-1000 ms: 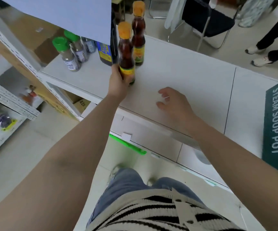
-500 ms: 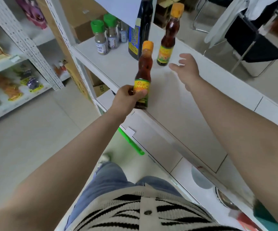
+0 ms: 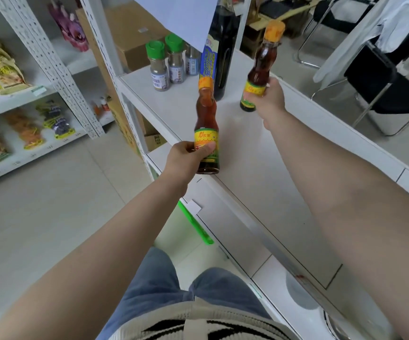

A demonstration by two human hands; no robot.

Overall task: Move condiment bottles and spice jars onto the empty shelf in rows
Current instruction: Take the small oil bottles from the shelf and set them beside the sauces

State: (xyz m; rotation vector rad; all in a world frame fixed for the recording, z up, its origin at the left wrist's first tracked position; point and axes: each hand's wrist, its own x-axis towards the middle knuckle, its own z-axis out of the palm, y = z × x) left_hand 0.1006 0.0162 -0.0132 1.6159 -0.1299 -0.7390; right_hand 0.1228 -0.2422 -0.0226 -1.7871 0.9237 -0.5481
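My left hand (image 3: 186, 159) grips the lower part of a brown sauce bottle (image 3: 205, 119) with an orange cap and yellow label, held upright at the front edge of the white shelf (image 3: 259, 155). My right hand (image 3: 269, 99) is closed around a second, matching bottle (image 3: 262, 55), slightly tilted; whether its base touches the shelf I cannot tell. At the back left stand two green-capped spice jars (image 3: 158, 67), a third small jar (image 3: 193, 61) and a tall dark bottle (image 3: 219, 45).
A white sheet (image 3: 174, 13) hangs over the shelf's back. A perforated white rack (image 3: 51, 57) with snack packets stands to the left. Cardboard boxes (image 3: 129, 33) sit behind the shelf. A black folding chair (image 3: 380, 79) with white cloth stands at right. Lower shelves run below.
My left hand has pulled its bottle back from the rear row to the shelf's front edge. My right hand, empty before, reached forward and closed on the second bottle.
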